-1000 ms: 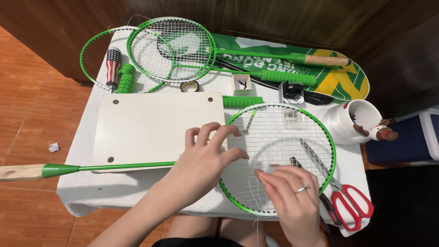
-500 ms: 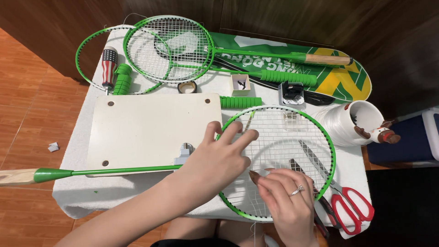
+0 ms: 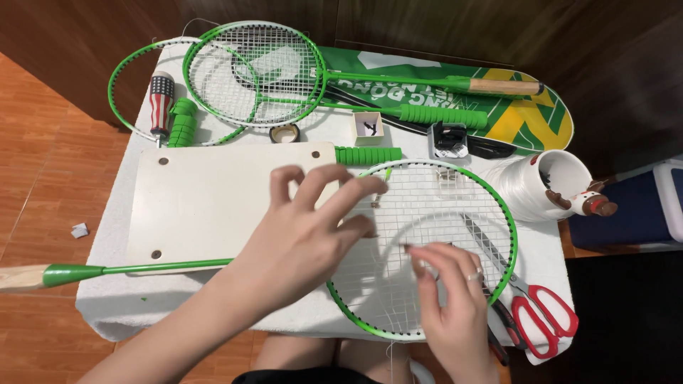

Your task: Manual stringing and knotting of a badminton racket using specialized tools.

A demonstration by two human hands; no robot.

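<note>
A green-framed badminton racket (image 3: 509, 235) lies on the white-covered table, its shaft (image 3: 163, 267) running left to a wooden handle (image 3: 18, 277). My left hand (image 3: 302, 231) hovers over the head's left rim with fingers spread, the tips touching the strings near the top. My right hand (image 3: 452, 302) rests on the lower part of the string bed, thumb and fingers pinched on a loose white string (image 3: 398, 229) that arcs across the head. A white board (image 3: 206, 199) lies under the shaft and my left hand.
Red scissors (image 3: 544, 323) and a metal tool (image 3: 484, 242) lie at the right. A white mug (image 3: 562, 178) stands beside a string spool. Two more green rackets (image 3: 249, 71), a striped screwdriver (image 3: 160, 99), a small box (image 3: 369, 128) and a green racket cover (image 3: 512, 117) lie behind.
My left hand has lifted and spread wider over the rim, covering the small grey clamp on the board. My right hand moved up the string bed and pinched the string.
</note>
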